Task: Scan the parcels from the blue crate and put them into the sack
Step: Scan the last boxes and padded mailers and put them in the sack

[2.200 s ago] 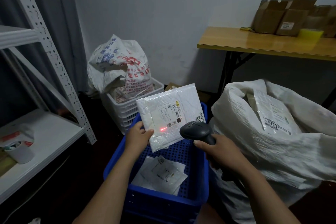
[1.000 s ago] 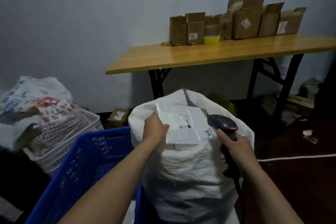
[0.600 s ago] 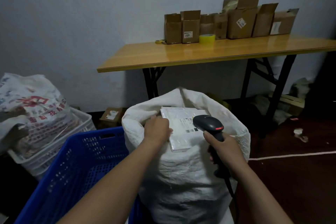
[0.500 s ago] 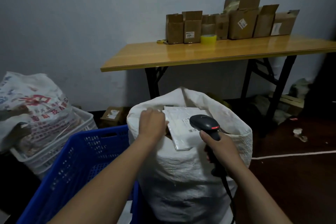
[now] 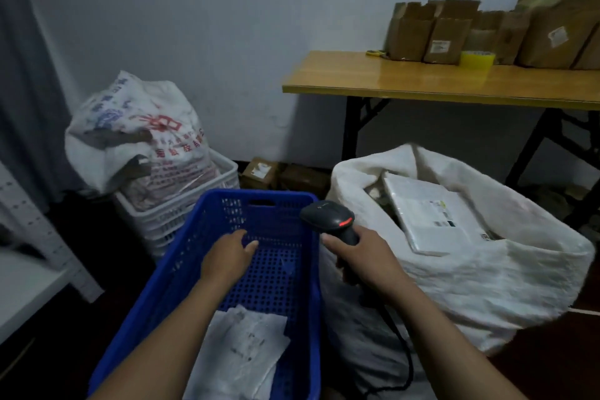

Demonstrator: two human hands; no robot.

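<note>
A white shelf board (image 5: 26, 286) sits at the far left edge. Beside it, a printed white bag (image 5: 139, 140) bulges out of a white plastic basket (image 5: 181, 211) that stands against the wall. Just in front of the basket is the blue crate (image 5: 276, 214). The left hand (image 5: 227, 256) reaches into the crate with its fingers loosely spread and holds nothing. Nearer the camera, a crumpled white mailer (image 5: 240, 351) lies on the crate's perforated floor, partly under the left forearm. Small cardboard boxes (image 5: 259, 170) rest on the floor by the wall behind the crate.

The right hand (image 5: 360, 256) is just right of the crate's rim, curled around the handle of a black scanner (image 5: 331, 217) whose head points toward the crate. Its dark cable (image 5: 406, 351) trails down the front of the sack (image 5: 487, 279). The sack stands open, touching the crate's right side. A flat white parcel (image 5: 431, 217) with a printed label lies tilted in the sack's mouth. Behind the sack, a wooden surface (image 5: 406, 81) on black legs carries a row of brown cartons (image 5: 438, 32) and a yellow tape roll (image 5: 478, 59).
</note>
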